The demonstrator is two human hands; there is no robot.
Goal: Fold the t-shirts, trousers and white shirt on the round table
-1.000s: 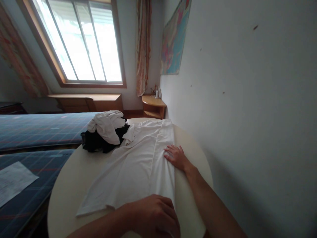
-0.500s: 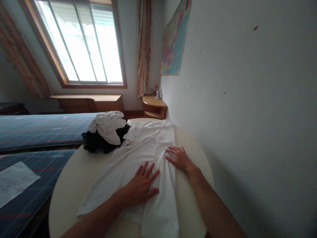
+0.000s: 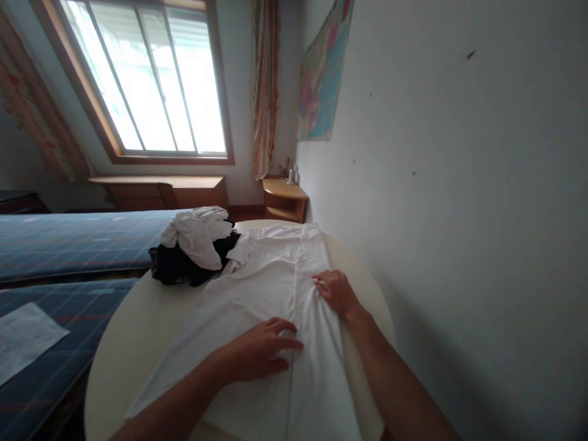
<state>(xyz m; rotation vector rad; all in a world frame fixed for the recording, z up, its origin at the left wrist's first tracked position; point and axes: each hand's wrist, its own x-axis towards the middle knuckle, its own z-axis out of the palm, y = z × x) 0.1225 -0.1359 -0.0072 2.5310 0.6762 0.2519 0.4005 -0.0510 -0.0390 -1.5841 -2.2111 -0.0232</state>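
A white garment point(image 3: 257, 285), which looks like a shirt, lies spread over a round cream table point(image 3: 120, 349). A long seam runs down it, and soft creases cross the cloth. My left hand point(image 3: 261, 352) rests over its middle near that seam, fingers apart and slightly bent. Along the right-hand side of the cloth, my right hand point(image 3: 337, 291) touches the fabric with bent fingertips, its fingers loosely apart. What lies under both palms is hidden. Beside the garment's far left part sits a heap of clothes, a white cloth point(image 3: 197, 236) over a black one point(image 3: 177, 266).
To the left are beds with blue plaid mattresses point(image 3: 92, 245), and a paper sheet point(image 3: 27, 340) lies on the nearer one. A white wall point(image 3: 450, 245) stands close on the right. Beyond the table are a corner shelf point(image 3: 285, 191) and a window point(image 3: 151, 79).
The garment's near right part has spread rightward and its seam has shifted right. My left hand has slid slightly nearer, its fingers more bent. My right hand has moved a little right, fingers curling.
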